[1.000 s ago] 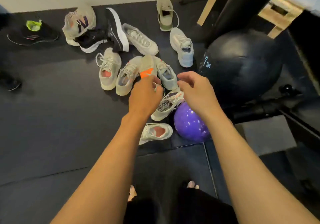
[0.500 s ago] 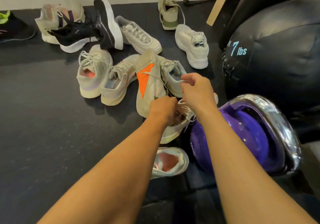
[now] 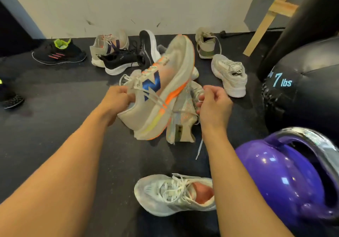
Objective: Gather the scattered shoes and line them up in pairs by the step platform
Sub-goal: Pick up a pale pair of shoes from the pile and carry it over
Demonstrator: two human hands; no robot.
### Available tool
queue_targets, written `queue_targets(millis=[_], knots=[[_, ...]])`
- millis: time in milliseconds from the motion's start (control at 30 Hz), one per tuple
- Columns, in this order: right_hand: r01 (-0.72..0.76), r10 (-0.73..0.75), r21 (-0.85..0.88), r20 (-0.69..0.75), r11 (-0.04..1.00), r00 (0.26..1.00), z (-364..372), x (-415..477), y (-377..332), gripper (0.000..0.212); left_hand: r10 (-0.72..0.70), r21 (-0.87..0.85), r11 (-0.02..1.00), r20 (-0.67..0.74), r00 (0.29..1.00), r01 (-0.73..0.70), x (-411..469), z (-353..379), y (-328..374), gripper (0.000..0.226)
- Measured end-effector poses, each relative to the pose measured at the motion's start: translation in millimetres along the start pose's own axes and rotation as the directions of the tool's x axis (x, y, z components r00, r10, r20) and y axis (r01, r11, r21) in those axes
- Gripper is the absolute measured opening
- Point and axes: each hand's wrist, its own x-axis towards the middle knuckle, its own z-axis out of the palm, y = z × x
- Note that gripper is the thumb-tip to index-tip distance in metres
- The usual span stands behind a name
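1. The left hand [image 3: 117, 101] grips a cream shoe [image 3: 161, 90] with a blue logo and orange sole edge, tilted above the floor.
2. The right hand [image 3: 213, 102] is closed on a second cream shoe [image 3: 183, 119] behind it.
3. A white shoe [image 3: 174, 193] lies below on the dark floor [image 3: 55, 126].

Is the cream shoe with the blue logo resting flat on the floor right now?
No, the left hand holds the cream shoe with the blue logo tilted up off the floor.

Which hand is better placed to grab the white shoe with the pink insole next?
Neither is free. Right hand, probably: the white shoe with the pink insole lies under the right forearm, and its grip holds only the smaller knit shoe. Left hand carries the bulky cream shoe with orange sole.
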Motion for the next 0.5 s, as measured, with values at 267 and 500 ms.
queue_targets(millis=[267,500], knots=[[-0.244,0.381,-0.525,0.170,0.815,0.909,37.0,-6.4,82.4,0.079,-0.063,0.091,0.986,-0.560,0.826,0.137,-12.7,1.6,-37.0,0.037],[-0.238,0.508,-0.666,0.243,0.706,0.826,35.4,10.0,82.9,0.090,-0.025,0.181,0.968,-0.622,0.783,0.174,-28.0,15.4,-45.2,0.024]])
